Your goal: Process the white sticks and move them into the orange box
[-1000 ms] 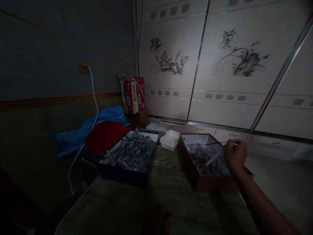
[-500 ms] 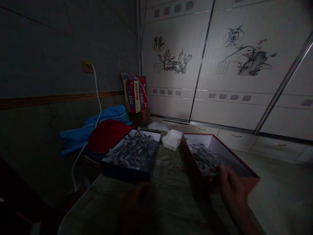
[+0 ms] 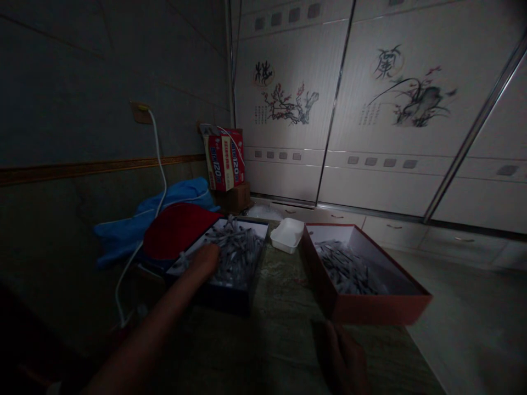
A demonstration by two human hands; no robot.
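My left hand (image 3: 206,262) is in the dark blue box (image 3: 230,299) on the left, down at a heap of thin, clear-wrapped strips (image 3: 241,247). Its fingers look curled in, and the fingertips are hidden, so what they hold does not show. Low in front of the red-brown box (image 3: 379,310) is my right hand (image 3: 346,356), apart from it, over the table. That hand is dim and blurred, and its grip is unclear. A smaller heap of similar wrapped strips (image 3: 343,269) lies in the red-brown box, mostly along its left side.
Between the boxes, toward the back of the table (image 3: 284,296), stands a small white tray (image 3: 288,235). A red round-edged item (image 3: 177,230) and a blue bag (image 3: 164,203) lie left of the blue box. A white cable (image 3: 160,153) hangs from the wall socket.
My left hand has gone from the table's front up into the blue box. My right hand has drawn back from the red-brown box toward me. The view has shifted slightly.
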